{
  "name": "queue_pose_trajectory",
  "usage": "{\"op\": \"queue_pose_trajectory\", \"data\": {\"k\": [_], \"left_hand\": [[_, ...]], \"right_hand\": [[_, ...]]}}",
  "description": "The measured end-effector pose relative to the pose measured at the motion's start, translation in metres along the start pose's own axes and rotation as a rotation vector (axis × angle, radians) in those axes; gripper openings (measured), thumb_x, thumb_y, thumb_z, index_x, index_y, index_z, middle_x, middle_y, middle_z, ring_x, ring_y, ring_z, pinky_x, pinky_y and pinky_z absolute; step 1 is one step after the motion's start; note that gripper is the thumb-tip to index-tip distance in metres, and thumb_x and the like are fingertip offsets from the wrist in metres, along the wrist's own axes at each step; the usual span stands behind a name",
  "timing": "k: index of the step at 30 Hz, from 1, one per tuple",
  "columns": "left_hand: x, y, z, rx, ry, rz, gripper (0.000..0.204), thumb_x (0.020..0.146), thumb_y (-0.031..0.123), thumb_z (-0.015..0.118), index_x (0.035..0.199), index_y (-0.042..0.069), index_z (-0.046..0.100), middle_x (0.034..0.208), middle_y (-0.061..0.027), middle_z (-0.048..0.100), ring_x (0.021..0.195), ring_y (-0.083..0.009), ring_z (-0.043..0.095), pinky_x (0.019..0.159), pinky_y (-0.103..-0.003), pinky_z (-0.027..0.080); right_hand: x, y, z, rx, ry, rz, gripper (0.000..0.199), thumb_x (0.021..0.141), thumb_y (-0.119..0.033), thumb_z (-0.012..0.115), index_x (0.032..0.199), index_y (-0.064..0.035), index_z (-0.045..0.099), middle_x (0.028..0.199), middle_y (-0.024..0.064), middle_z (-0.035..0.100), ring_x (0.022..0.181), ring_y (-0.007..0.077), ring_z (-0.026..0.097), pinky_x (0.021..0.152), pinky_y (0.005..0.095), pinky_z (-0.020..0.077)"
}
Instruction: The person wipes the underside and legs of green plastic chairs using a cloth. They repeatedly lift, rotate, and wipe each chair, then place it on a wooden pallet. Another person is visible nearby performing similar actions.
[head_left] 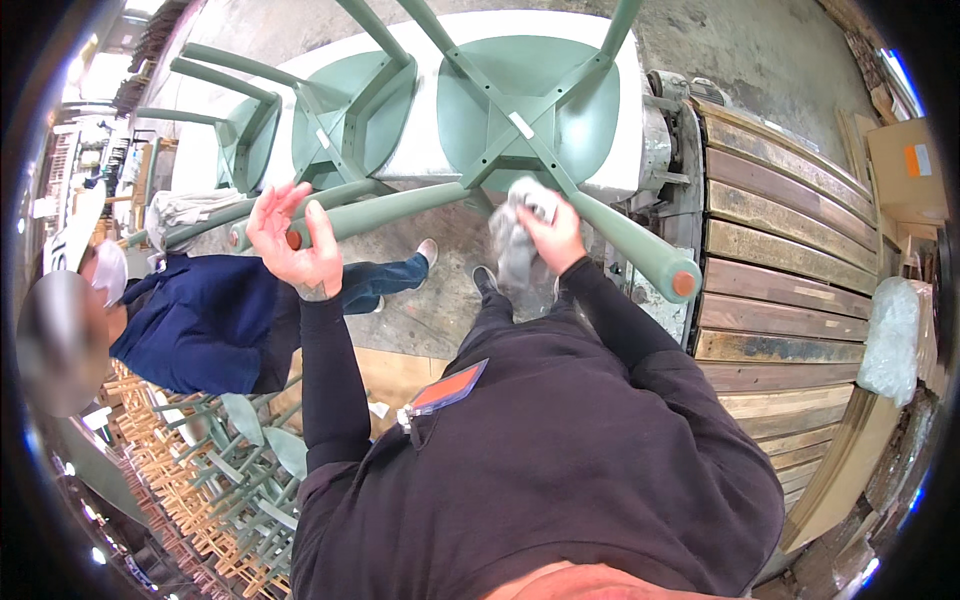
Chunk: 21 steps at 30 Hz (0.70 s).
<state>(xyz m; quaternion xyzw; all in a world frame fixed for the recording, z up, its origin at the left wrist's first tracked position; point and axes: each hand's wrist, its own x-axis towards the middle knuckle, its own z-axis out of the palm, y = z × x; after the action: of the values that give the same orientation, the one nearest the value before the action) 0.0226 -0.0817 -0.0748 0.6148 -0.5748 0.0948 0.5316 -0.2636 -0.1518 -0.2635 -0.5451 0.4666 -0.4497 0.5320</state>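
A green chair (462, 125) lies upside down in front of me, its seat on a white-topped surface and its legs pointing up toward me. My right hand (553, 235) grips a crumpled grey cloth (513, 250) between the two near legs, by the edge of the seat. My left hand (295, 245) is raised, palm up with fingers apart, beside the brown-tipped end of the left leg (385, 213). Whether it touches that leg I cannot tell. The right leg (640, 245) ends in another brown tip.
More upturned green chairs (352, 105) stand in a row to the left. A co-worker in a dark blue top (215, 320) is close on my left. Wooden slats (790, 255) run along my right, with a cardboard box (905, 165) beyond. Stacked chair frames (225, 470) fill the lower left.
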Motion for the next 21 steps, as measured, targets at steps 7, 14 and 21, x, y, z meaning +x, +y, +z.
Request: {"op": "queue_pose_trajectory", "data": {"k": [7,14,21], "left_hand": [[-0.005,-0.011,-0.012,-0.468,-0.213,-0.112,0.062,0.083,-0.012,0.065,0.139,-0.001,0.039,0.114,-0.0225,0.065,0.100,-0.0293,0.071,0.092,-0.043,0.058],[-0.003,-0.033,0.000,-0.898,-0.262,-0.136,0.057,0.077,-0.006,0.073,0.128,-0.001,0.046,0.085,-0.0137,0.072,0.081,-0.0280,0.074,0.088,-0.050,0.060],[0.018,-0.054,0.005,-0.984,-0.529,-0.089,0.047,0.067,-0.001,0.078,0.110,0.002,0.059,0.076,-0.0082,0.069,0.069,-0.0240,0.073,0.074,-0.045,0.063]], "right_hand": [[0.146,-0.038,0.052,-0.746,0.342,-0.221,0.060,0.075,-0.023,0.083,0.129,-0.0061,0.061,0.139,0.0191,0.057,0.124,0.0372,0.058,0.103,0.0470,0.0483],[0.113,0.084,0.065,-1.216,0.012,-0.196,0.092,0.084,-0.053,0.075,0.162,-0.0253,0.034,0.167,0.0159,0.029,0.154,0.0410,0.025,0.124,0.0549,0.0229],[0.274,0.078,0.135,-1.234,-0.240,-0.463,0.085,0.083,-0.038,0.078,0.156,-0.0156,0.043,0.163,0.0212,0.031,0.150,0.0467,0.028,0.120,0.0568,0.0293]]}}
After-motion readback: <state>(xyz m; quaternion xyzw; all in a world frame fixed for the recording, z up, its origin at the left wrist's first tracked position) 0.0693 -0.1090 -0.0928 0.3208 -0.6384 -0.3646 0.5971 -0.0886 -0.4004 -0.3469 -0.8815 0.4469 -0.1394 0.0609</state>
